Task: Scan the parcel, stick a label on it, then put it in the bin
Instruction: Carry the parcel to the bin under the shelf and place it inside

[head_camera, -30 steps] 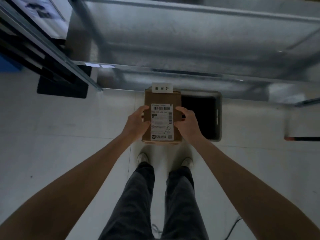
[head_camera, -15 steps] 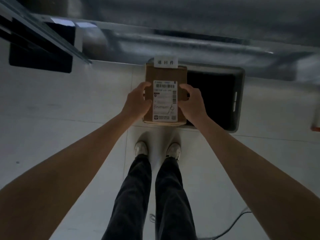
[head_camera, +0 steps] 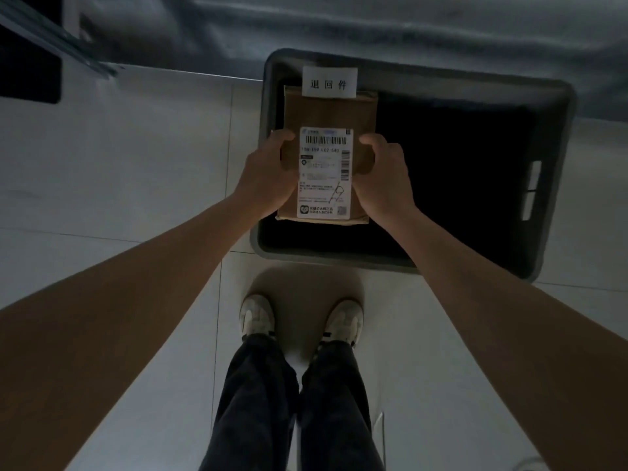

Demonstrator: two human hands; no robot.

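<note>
I hold a flat brown cardboard parcel level over the left part of a dark grey plastic bin on the floor. A white shipping label with barcodes covers the parcel's near half. A small white label with three printed characters sticks at its far edge. My left hand grips the parcel's left side, thumb on top. Gripping the right side is my right hand. The bin's inside is dark and I see nothing in it.
The bin stands on a pale tiled floor against a metal shelf base. My feet in white shoes are just before the bin. A dark block sits at the far left. A cable lies near my right foot.
I have stepped closer and looked down, so the bin now fills the upper right. The parcel, still in both hands, has moved from beside the bin to over its left part.
</note>
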